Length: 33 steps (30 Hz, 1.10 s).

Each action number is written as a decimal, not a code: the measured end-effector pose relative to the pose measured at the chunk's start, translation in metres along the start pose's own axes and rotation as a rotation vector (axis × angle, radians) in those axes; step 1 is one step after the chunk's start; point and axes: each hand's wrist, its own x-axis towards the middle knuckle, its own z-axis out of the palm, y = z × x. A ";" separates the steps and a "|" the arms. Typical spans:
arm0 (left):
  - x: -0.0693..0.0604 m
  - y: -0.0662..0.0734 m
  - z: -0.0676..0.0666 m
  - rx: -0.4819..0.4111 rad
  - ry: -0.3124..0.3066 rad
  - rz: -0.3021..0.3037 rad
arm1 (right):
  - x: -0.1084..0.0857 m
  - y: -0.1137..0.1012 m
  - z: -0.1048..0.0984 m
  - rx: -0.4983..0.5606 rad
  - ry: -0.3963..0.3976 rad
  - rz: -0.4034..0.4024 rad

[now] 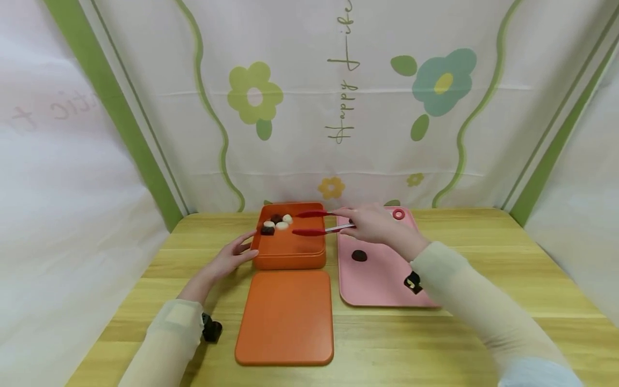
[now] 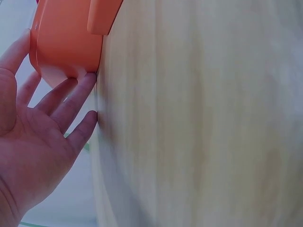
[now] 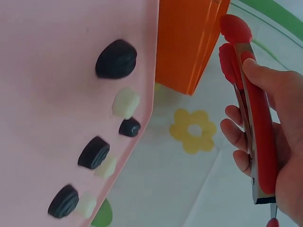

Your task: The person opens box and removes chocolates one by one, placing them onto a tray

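Note:
My right hand holds red-tipped metal tongs, its thumb lying along one red grip. The tongs reach over the open orange box, with their tips apart and nothing seen between them. Inside the box, several dark and white chocolate-like pieces lie grouped at the left, just beyond the tips. My left hand touches the box's left side with extended fingers, its thumb near the front rim. The left wrist view shows the left hand with its fingertips against the orange wall.
A flat orange lid lies in front of the box. To the right is a pink tray, partly covered by my right arm. On it are a round dark piece and several other dark and white pieces. A printed curtain hangs behind the wooden table.

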 end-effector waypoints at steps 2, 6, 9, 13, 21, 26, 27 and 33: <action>0.000 0.000 0.000 -0.003 0.003 -0.005 | 0.009 -0.004 0.004 0.010 -0.032 0.012; 0.001 0.000 0.000 0.000 0.008 -0.008 | 0.023 -0.011 0.011 -0.001 -0.078 0.040; 0.001 0.000 0.000 -0.001 0.012 -0.008 | 0.032 -0.014 0.016 -0.006 -0.092 0.051; 0.001 0.001 0.001 -0.001 0.015 -0.009 | 0.041 -0.014 0.025 0.017 -0.101 0.061; 0.001 0.000 0.002 0.016 0.022 -0.013 | 0.057 -0.020 0.034 -0.015 -0.132 0.071; 0.001 0.000 0.002 0.015 0.019 0.000 | 0.066 -0.023 0.040 -0.047 -0.165 0.080; 0.001 -0.001 0.002 0.016 0.020 0.002 | 0.067 -0.024 0.040 -0.051 -0.170 0.086; 0.001 -0.002 0.002 0.016 0.013 0.027 | 0.073 -0.025 0.045 -0.074 -0.184 0.106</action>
